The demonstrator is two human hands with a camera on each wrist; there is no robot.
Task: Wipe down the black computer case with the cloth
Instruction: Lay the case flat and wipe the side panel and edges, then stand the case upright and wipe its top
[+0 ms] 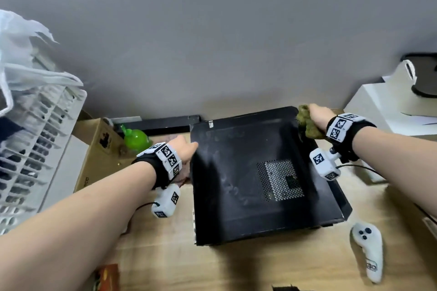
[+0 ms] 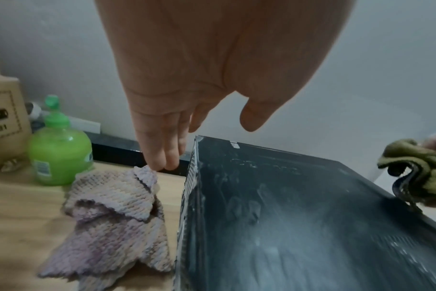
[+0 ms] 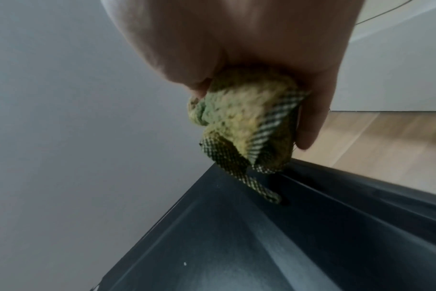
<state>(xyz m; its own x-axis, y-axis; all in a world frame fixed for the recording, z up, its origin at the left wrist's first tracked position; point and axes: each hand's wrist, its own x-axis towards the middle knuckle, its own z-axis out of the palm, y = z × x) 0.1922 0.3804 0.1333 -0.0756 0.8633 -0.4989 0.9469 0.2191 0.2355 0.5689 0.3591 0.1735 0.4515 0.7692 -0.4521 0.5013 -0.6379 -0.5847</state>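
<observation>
The black computer case [image 1: 248,172] lies flat on the wooden table, its dusty side panel with a mesh vent facing up. My right hand [image 1: 318,116] grips a bunched olive-green cloth [image 1: 308,123] at the case's far right corner; the wrist view shows the cloth [image 3: 244,120] wadded in the fist just above the case edge [image 3: 299,226]. My left hand [image 1: 186,149] hangs at the case's far left edge with straight fingers [image 2: 162,155], the tips brushing a pale pink knitted cloth [image 2: 115,212] on the table beside the case [image 2: 286,226].
A green soap bottle [image 2: 59,151] and a cardboard box [image 1: 99,149] stand left of the case. A white slatted rack [image 1: 35,144] with a plastic bag fills the far left. A white controller [image 1: 369,250] lies at front right; white boxes [image 1: 387,106] sit at the right.
</observation>
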